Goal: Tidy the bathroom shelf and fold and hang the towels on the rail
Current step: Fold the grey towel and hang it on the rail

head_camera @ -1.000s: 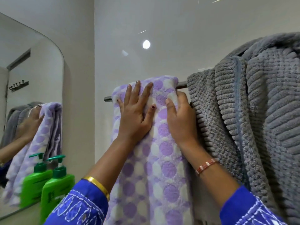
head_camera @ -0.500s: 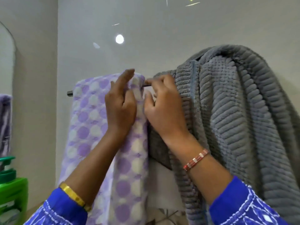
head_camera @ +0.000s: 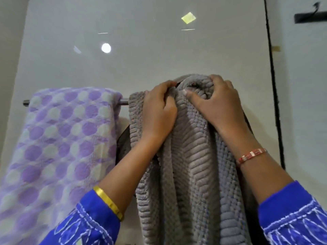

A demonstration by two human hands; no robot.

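At frame centre, the grey towel (head_camera: 191, 156) on the rail (head_camera: 124, 101) is gripped by curled fingers of both the left hand (head_camera: 159, 110) and the right hand (head_camera: 217, 105)

A glossy pale wall (head_camera: 150, 59) carries light reflections, with a black hook rack (head_camera: 310, 15) at upper right.

Rail (head_camera: 124, 101) carries purple towel (head_camera: 58, 138), seemingly grey towel (head_camera: 192, 165).
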